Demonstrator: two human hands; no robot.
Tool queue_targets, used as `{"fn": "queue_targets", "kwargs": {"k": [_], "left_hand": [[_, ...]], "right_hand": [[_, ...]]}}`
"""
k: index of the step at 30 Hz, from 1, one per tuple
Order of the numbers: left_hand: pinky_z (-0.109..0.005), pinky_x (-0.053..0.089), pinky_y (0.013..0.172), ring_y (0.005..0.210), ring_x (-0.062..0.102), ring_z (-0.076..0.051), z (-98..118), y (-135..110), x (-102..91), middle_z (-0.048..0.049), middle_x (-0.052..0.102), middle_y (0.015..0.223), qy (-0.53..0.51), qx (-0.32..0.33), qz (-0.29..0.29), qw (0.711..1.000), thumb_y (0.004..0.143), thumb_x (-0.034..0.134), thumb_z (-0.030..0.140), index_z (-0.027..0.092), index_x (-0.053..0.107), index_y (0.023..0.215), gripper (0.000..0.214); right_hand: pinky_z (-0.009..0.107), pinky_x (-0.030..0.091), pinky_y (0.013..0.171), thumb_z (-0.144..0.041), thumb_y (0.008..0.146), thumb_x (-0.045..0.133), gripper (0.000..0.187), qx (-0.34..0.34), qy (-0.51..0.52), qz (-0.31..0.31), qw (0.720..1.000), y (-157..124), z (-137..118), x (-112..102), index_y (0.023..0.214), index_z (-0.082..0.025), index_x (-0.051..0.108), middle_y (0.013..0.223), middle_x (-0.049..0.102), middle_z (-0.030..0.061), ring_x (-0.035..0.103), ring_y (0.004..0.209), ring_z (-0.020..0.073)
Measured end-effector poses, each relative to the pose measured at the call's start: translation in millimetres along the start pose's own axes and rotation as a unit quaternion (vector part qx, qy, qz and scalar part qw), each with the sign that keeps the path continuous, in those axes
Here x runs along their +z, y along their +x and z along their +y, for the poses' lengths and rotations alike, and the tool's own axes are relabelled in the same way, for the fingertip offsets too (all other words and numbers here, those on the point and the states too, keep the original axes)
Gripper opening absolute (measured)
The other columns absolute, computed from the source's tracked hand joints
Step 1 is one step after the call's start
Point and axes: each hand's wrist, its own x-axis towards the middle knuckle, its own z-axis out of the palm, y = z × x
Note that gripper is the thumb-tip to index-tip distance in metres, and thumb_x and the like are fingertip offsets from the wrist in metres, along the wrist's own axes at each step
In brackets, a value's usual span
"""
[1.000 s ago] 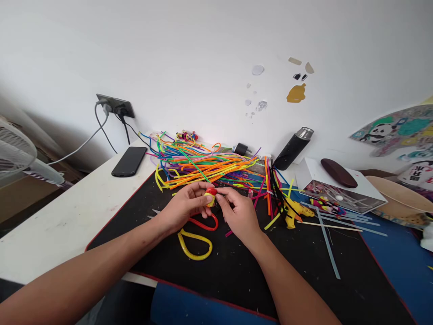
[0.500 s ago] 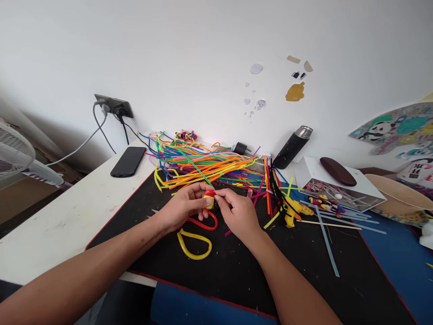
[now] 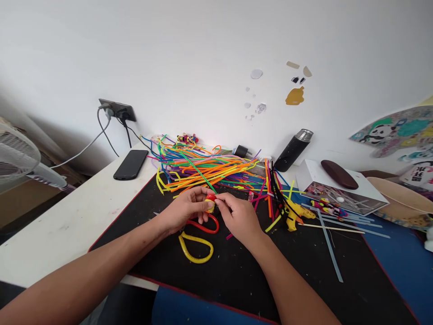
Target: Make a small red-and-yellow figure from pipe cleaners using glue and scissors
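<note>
Between my two hands is a small red and yellow piece [image 3: 211, 203], seemingly made of pipe cleaner. My left hand [image 3: 189, 206] is closed around it from the left, thumb across its front. On its right side, my right hand [image 3: 233, 211] pinches at the red top with thumb and forefinger. A green pipe cleaner [image 3: 198, 170] slants from the pile down to my fingers; whether it joins the piece I cannot tell. Just below my left hand lie scissors with one red and one yellow handle [image 3: 196, 260], their blades mostly hidden.
Behind my hands spreads a pile of coloured pipe cleaners [image 3: 216, 169]. A black phone [image 3: 131, 164] lies left, a black flask [image 3: 292, 151] stands at the wall. To the right are a yellow glue gun [image 3: 293, 212], glue sticks [image 3: 329, 250] and a white box [image 3: 367, 185].
The whole scene sits slightly lower in view, as the head has tilted. Both hands keep their hold on the red and yellow piece, with only slight finger movement.
</note>
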Motion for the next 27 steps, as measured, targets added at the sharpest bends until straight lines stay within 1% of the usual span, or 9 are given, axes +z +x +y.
{"fn": "queue_targets", "kwargs": {"k": [3, 9, 12, 16, 20, 22, 27], "left_hand": [[-0.019, 0.050, 0.045, 0.048, 0.063, -0.010, 0.1, 0.8, -0.6, 0.0024, 0.067, 0.075, 0.003, -0.007, 0.001, 1.000, 0.067, 0.096, 0.036, 0.016, 0.063, 0.104, 0.053], [-0.018, 0.048, 0.045, 0.050, 0.063, -0.010, -1.5, 2.0, -3.9, 0.0009, 0.068, 0.074, 0.057, 0.009, -0.012, 0.998, 0.074, 0.092, 0.040, 0.016, 0.062, 0.106, 0.050], [-0.018, 0.048, 0.045, 0.050, 0.063, -0.010, -0.1, 0.8, -3.7, 0.0013, 0.068, 0.072, 0.066, 0.015, -0.017, 0.998, 0.076, 0.091, 0.039, 0.016, 0.063, 0.106, 0.047], [-0.018, 0.047, 0.044, 0.049, 0.062, -0.010, 3.2, -1.1, 0.0, 0.0021, 0.067, 0.070, 0.039, 0.004, -0.012, 0.999, 0.074, 0.092, 0.036, 0.017, 0.064, 0.103, 0.045], [-0.018, 0.049, 0.044, 0.049, 0.064, -0.010, 4.1, -1.4, 3.3, 0.0021, 0.067, 0.072, -0.032, -0.011, -0.006, 0.999, 0.068, 0.096, 0.032, 0.016, 0.064, 0.102, 0.049], [-0.017, 0.049, 0.044, 0.049, 0.065, -0.010, 3.8, -1.4, 4.1, 0.0018, 0.068, 0.072, -0.055, -0.020, 0.000, 0.998, 0.066, 0.097, 0.030, 0.016, 0.064, 0.103, 0.051], [-0.016, 0.050, 0.045, 0.050, 0.065, -0.010, 3.5, -1.5, 4.4, 0.0007, 0.069, 0.073, -0.079, -0.032, 0.009, 0.996, 0.068, 0.097, 0.027, 0.015, 0.066, 0.103, 0.048]], "right_hand": [[0.029, 0.042, 0.064, -0.034, 0.107, 0.052, 0.026, -0.007, -0.020, -0.010, 1.000, 0.2, 0.1, -0.2, 0.112, -0.023, 0.075, 0.087, 0.082, 0.0048, 0.077, 0.074, 0.0221], [0.029, 0.034, 0.057, -0.034, 0.109, 0.046, 0.031, -0.028, -0.103, -0.024, 0.994, 0.7, -0.9, -0.5, 0.108, -0.021, 0.074, 0.077, 0.079, 0.0061, 0.075, 0.066, 0.0219], [0.029, 0.031, 0.056, -0.033, 0.109, 0.046, 0.031, -0.031, -0.115, -0.024, 0.993, -0.3, -0.9, 0.7, 0.108, -0.020, 0.074, 0.074, 0.078, 0.0061, 0.074, 0.063, 0.0216], [0.029, 0.034, 0.056, -0.034, 0.109, 0.046, 0.031, -0.023, -0.087, -0.012, 0.996, -1.2, -1.4, 1.3, 0.106, -0.020, 0.073, 0.074, 0.078, 0.0060, 0.073, 0.064, 0.0216], [0.027, 0.041, 0.061, -0.036, 0.108, 0.048, 0.028, 0.017, 0.009, -0.004, 1.000, -0.4, -2.0, 0.7, 0.109, -0.022, 0.072, 0.082, 0.080, 0.0046, 0.074, 0.069, 0.0203], [0.027, 0.043, 0.062, -0.037, 0.107, 0.049, 0.027, 0.029, 0.041, -0.009, 0.999, 0.3, -2.5, 0.3, 0.109, -0.022, 0.071, 0.082, 0.079, 0.0038, 0.073, 0.068, 0.0194], [0.028, 0.044, 0.064, -0.036, 0.107, 0.049, 0.026, 0.032, 0.050, -0.007, 0.998, 0.8, -3.2, 0.1, 0.110, -0.023, 0.071, 0.085, 0.079, 0.0044, 0.072, 0.070, 0.0199]]}}
